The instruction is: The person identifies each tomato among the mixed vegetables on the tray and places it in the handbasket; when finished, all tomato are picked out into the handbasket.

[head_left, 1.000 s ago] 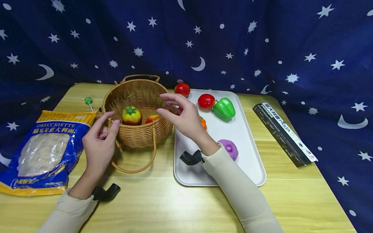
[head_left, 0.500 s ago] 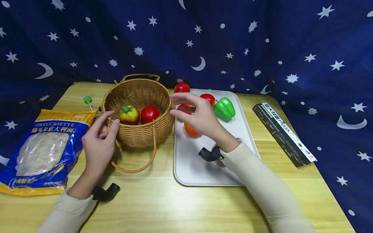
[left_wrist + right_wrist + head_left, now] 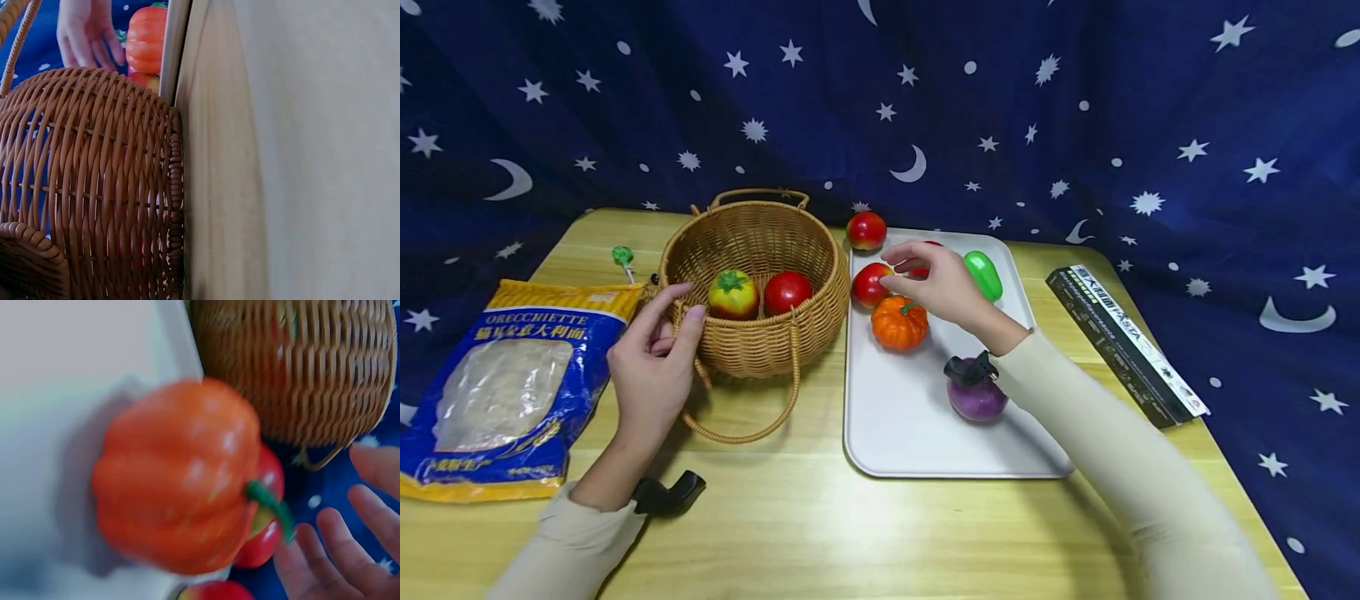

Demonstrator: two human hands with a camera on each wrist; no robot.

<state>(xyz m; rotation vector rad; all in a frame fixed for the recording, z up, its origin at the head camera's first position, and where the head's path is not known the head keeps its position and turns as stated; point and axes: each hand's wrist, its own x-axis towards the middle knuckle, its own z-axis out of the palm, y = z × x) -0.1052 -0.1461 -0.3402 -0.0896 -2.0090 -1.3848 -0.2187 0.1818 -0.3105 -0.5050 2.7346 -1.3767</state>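
Observation:
My left hand [image 3: 651, 367] holds the front left rim of a wicker basket [image 3: 752, 354], thumb and fingers at its edge. Inside the basket lie a yellow-and-red fruit [image 3: 733, 297] with a green leafy top and a round red fruit [image 3: 787, 293]. Over the white tray [image 3: 902, 425], my right hand [image 3: 951, 287] hovers with loosely bent fingers and nothing in them. Its fingertips are close to a red-and-yellow fruit [image 3: 868, 286]. An orange pumpkin [image 3: 898, 325] sits just in front of that fruit. The right wrist view shows the pumpkin [image 3: 181, 481] large, beside the open fingers.
Behind my right hand are a green bell pepper [image 3: 983, 275] and a partly hidden red fruit. A purple vegetable [image 3: 977, 402] lies under my right wrist; another red fruit [image 3: 867, 231] is at the tray's back corner. A pasta bag [image 3: 505, 392], lollipop [image 3: 622, 257] and black box [image 3: 1123, 346] flank them.
My right hand has moved right, from the basket's edge to above the tray. The red fruit in the basket, partly hidden before, shows whole. My left hand stays at the rim.

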